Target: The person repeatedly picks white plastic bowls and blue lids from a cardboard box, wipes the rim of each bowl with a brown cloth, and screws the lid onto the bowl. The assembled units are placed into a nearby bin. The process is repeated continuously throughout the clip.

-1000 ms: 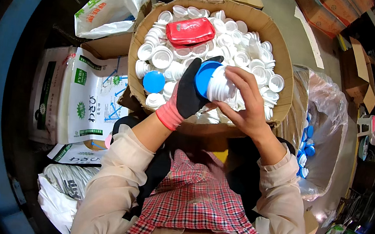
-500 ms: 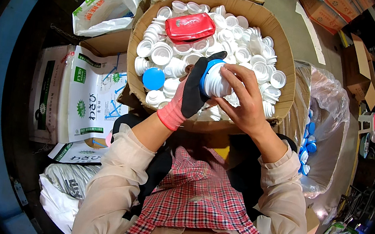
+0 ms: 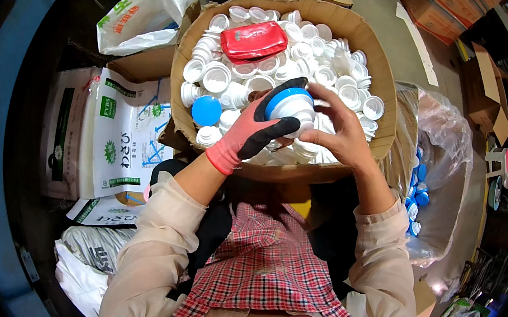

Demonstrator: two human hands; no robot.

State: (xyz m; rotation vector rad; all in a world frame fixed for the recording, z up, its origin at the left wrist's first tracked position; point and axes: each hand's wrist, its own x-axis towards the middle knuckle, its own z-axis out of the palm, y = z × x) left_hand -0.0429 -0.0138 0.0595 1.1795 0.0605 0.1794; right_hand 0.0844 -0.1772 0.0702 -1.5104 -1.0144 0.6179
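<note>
Now I see my gloved left hand [image 3: 252, 134] and bare right hand [image 3: 337, 129] clamped together around one blue-and-white cap [image 3: 291, 105] above the cardboard box [image 3: 381, 73] of white caps [image 3: 216, 79].

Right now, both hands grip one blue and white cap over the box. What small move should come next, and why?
Probably a short twist or press to seat it. The gloved left hand cups the blue and white cap from below while the bare right hand covers its far side, above the cardboard box of loose white caps.
</note>
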